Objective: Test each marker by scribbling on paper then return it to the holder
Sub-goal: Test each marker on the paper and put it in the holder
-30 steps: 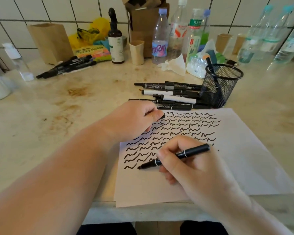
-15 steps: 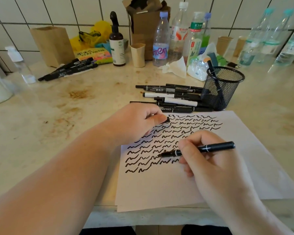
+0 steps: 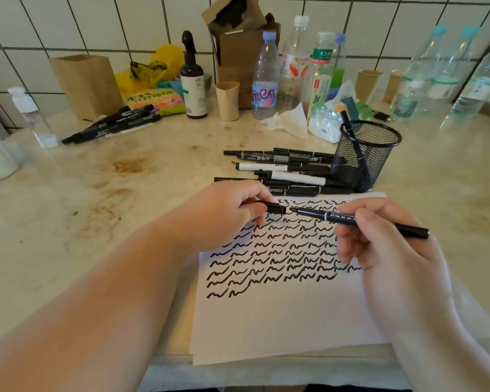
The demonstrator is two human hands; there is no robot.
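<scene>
A white paper sheet (image 3: 280,321) covered with rows of black scribbles lies at the counter's front edge. My right hand (image 3: 379,244) grips a black marker (image 3: 317,215), lifted off the paper, its bare tip pointing left. My left hand (image 3: 224,213) pinches the marker's black cap (image 3: 275,207), its open end facing the tip a short gap away. Several black and white markers (image 3: 283,171) lie in a pile behind the paper. A black mesh holder (image 3: 365,157) stands at the pile's right end with one marker leaning inside.
Another bunch of black markers (image 3: 111,124) lies at the back left beside a brown paper bag (image 3: 85,83). Bottles (image 3: 265,77), a dark pump bottle (image 3: 193,77), paper cups (image 3: 227,100) and tissue line the tiled wall. The stained counter (image 3: 96,193) stretches to the left.
My right hand finished a scribble, lifted the marker off the paper and swung its tip up toward the cap. My left hand raised the cap slightly to face it.
</scene>
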